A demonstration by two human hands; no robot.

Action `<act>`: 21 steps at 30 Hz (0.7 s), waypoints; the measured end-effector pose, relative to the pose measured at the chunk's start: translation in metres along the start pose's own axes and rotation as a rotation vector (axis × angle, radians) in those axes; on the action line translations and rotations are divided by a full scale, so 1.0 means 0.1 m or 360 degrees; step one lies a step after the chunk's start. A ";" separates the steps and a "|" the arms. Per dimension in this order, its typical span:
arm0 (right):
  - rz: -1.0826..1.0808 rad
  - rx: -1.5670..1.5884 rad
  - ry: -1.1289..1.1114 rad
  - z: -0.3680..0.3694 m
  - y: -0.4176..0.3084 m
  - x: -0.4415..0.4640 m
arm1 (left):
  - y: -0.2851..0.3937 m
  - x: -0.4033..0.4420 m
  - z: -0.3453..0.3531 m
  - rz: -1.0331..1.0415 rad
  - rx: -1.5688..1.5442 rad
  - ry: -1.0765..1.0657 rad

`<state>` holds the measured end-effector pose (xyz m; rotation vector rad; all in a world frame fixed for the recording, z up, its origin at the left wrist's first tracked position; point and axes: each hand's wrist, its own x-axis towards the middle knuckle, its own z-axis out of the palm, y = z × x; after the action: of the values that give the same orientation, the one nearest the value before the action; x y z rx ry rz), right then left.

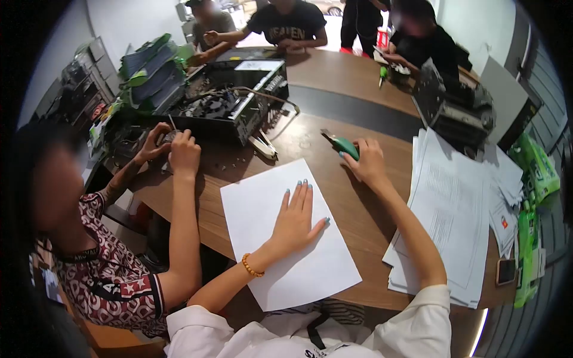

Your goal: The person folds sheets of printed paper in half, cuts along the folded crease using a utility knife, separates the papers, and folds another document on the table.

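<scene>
My left hand [293, 224] lies flat with fingers stretched on a blank white sheet of paper [262, 194], which sits at an angle near the table's front edge. A beaded bracelet is on that wrist. To the right of the sheet, my right hand [369, 162] is closed on a green-handled tool [344, 147]. Its short dark tip points away to the left, low over the tabletop; its exact kind is hard to make out. The fingers cover the rear of the handle.
Printed papers [447, 221] are stacked at right, near a phone [505, 271] and green packages [534, 167]. An opened computer case [233, 113] and a white-handled tool [262, 146] lie beyond the sheet. At left, a co-worker's hands [184, 152] handle a small part. Other people sit across the table.
</scene>
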<state>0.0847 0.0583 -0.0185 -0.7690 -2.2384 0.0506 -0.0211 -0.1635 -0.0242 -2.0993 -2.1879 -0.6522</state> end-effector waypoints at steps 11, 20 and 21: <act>0.0643 0.1050 -0.1069 -0.37 -0.77 -0.36 | -0.03 0.00 0.00 -0.0150 -0.0487 0.0392; 0.0792 0.1547 -0.1321 -0.48 -0.90 -0.32 | -0.05 0.01 0.00 -0.0072 -0.0611 0.0588; 0.0885 0.1673 -0.1220 -0.53 -0.93 -0.35 | -0.03 0.01 -0.03 -0.0068 -0.0613 0.0592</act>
<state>0.0912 -0.0469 0.0206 -0.7688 -2.0818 1.8718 -0.0253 -0.1634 -0.0222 -1.8750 -2.0238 -1.4364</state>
